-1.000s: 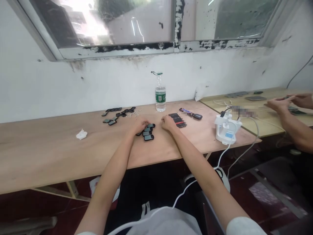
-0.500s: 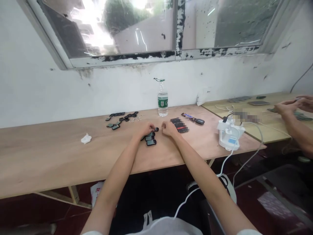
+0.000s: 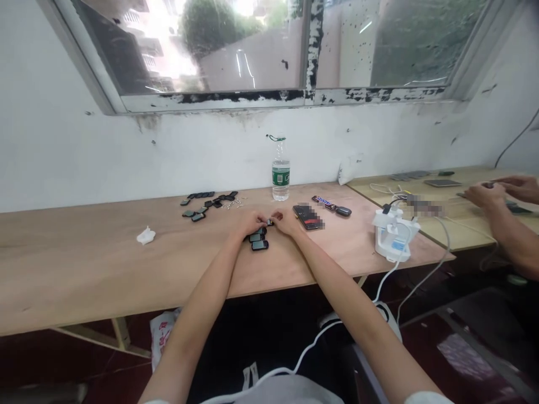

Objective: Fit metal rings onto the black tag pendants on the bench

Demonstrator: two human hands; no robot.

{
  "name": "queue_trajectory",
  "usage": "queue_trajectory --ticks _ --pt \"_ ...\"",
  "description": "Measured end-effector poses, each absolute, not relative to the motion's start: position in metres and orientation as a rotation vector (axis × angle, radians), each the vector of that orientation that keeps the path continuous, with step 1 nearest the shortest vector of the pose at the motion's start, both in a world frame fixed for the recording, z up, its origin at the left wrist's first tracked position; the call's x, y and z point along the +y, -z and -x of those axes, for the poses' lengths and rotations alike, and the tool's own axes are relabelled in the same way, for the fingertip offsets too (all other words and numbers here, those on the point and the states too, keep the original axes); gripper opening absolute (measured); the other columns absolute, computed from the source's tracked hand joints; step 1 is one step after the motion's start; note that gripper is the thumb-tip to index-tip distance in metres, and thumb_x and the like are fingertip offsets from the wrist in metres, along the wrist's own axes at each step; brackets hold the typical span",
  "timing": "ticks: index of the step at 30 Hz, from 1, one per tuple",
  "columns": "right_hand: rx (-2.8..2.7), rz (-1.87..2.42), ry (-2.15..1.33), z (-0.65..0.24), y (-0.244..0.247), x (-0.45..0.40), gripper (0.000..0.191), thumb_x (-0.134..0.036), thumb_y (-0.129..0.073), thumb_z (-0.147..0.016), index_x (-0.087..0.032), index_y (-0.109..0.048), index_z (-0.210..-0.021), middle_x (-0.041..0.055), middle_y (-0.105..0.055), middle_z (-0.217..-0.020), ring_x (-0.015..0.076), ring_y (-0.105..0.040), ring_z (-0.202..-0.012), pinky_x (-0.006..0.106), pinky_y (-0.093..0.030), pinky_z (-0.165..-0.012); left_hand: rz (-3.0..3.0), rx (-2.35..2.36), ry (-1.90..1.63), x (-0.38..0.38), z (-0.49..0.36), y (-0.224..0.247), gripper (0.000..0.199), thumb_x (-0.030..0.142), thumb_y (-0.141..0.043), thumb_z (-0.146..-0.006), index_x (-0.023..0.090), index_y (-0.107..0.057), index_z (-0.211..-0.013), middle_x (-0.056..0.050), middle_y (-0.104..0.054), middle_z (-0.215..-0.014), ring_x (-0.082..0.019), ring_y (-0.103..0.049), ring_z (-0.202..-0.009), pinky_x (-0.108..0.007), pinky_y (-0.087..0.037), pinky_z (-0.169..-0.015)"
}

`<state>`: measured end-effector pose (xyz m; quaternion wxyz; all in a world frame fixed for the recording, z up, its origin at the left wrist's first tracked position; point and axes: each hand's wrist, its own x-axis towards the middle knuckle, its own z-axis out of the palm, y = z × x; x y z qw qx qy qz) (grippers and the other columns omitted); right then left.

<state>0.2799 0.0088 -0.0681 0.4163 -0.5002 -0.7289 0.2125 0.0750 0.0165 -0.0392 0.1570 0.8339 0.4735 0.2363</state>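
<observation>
Between my two hands is a small black device with a grey, screen-like face (image 3: 270,223). My left hand (image 3: 251,222) is closed, its fingers pinching the device's left end. The fingers of my right hand (image 3: 285,220) are pinched together at its other end. Several matching black devices (image 3: 259,245) lie on the table just below my left hand, partly covered by it. Another group of black pieces (image 3: 197,216) lies farther back to the left, beside a scatter of tiny pale parts (image 3: 233,203).
A water bottle (image 3: 281,180) stands against the wall. Right of my hands lie a phone (image 3: 309,216), a wrapped candy bar (image 3: 323,202) and a dark oval object (image 3: 343,211). A white power strip (image 3: 393,238) trails cables. Crumpled tissue (image 3: 146,235) sits left. A co-worker's hands (image 3: 501,191) are at right.
My right hand has moved left to the small device, closing the gap between my hands. My left hand keeps its place at the device. The view has shifted slightly.
</observation>
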Motion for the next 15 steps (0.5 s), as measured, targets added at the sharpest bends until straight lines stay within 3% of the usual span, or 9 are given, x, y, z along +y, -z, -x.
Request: queue_trajectory --ticks 10,15 --pt "-2.004 1.313 -0.460 -0.286 0.055 -0.004 0.026 -0.023 -0.062 -0.103 -0.018 -0.082 -0.087 0.0107 -0.084 -0.104 0.0233 -0.072 -0.100 0.029 -0.053 -0.090 -2.436 1.528 -0.518 0.004 -0.088 0.026 0.020 0.008 -0.073 -0.087 0.018 -0.090 -0.093 -0.007 -0.082 -0.086 -0.022 -0.072 -0.082 -0.031 -0.055 -0.083" --pt "-2.084 1.326 -0.437 -0.286 0.053 -0.004 0.038 -0.025 -0.058 -0.106 -0.018 -0.076 -0.074 0.0085 -0.081 -0.095 0.0209 -0.070 -0.090 0.026 -0.051 -0.083 -2.407 1.595 -0.506 0.000 -0.089 0.025 0.021 0.011 -0.071 -0.089 0.017 -0.090 -0.097 -0.007 -0.081 -0.084 -0.021 -0.070 -0.078 -0.029 -0.054 -0.079"
